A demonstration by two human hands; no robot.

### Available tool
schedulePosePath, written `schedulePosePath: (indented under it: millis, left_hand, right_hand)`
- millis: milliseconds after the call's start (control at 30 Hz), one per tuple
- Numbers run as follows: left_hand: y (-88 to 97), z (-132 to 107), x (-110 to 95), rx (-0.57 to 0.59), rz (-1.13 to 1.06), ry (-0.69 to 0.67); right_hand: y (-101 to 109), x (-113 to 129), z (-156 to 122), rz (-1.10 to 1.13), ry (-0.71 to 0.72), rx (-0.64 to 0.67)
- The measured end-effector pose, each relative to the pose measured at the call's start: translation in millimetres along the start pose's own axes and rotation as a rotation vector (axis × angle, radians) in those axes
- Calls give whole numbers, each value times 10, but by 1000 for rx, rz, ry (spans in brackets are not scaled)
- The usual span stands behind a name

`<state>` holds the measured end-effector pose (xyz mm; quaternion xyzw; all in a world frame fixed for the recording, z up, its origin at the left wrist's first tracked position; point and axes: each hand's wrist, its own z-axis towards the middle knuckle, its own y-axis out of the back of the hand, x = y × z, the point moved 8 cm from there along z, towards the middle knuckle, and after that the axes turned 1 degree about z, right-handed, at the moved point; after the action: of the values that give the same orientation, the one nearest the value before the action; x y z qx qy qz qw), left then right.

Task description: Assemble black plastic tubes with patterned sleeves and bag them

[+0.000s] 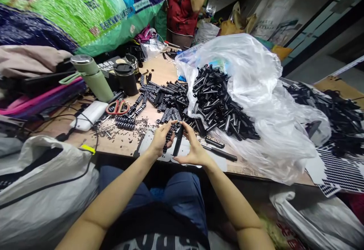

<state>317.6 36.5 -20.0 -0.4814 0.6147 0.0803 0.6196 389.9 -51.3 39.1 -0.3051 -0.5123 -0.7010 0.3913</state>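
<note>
while both hands meet just below the frame centre, the left hand [162, 141] is closed around a dotted strip [165, 148], its thumb and forefinger pinched at the upper end of a black tube [178, 142]. the right hand [196, 147] spans that tube lengthwise, fingers at the top, thumb near the bottom. the dotted strip and the tube lie side by side; whether they are joined cannot be determined.

small black bits [136, 128] are scattered across the table [155, 66], left of centre. next outward, dotted pieces [125, 123] lie in rows and clusters; these appear to be prepared units. right of centre, a large pile of plain black parts [212, 94] spills from a clear plastic bag [257, 62], and a second dark heap [335, 115] sits at the right edge. judged by these quantities, most of the work appears to be outstanding.

behind the dark lidded cup [126, 80], a box [109, 64] carries white characters, too small to read. at upper left, the large package [110, 15] bears latin letters and chinese-type characters; no brand can be confirmed.
</note>
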Motion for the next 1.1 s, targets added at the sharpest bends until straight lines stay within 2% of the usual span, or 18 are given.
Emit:
schedulePosePath:
  millis: [100,200,300,500,667,833,900,1033,1100]
  left_hand:
    - [61,-8,-29,-112,-39,-73]
    - [79,-25,38,-179,-59,-1]
    - [33,-66,125,-174,-16,134]
    - [-46,-108,139,-140,23,146]
    - [-105,-136,211,-129,16,262]
    - [-71,-119,348,-119,110,338]
    - [-45,-96,386,-81,257,217]
    - [-63,-172,351,-36,902,-376]
    - [-79,-228,452,27,1206,-565]
  right_hand:
    - [-119,75,10,-113,95,25]
    - [-195,55,12,-173,141,30]
    - [-220,-9,-11,-208,134,25]
    - [-211,-113,-80,-189,89,-34]
    - [-204,-226,-138,-127,16,-95]
    - [-251,-347,-236,-165,-61,-158]
    - [-298,-400,-283,-229,-76,-211]
    - [-347,-551,-423,-426,-166,-356]
    - [-320,-611,-523,-524,-185,-321]
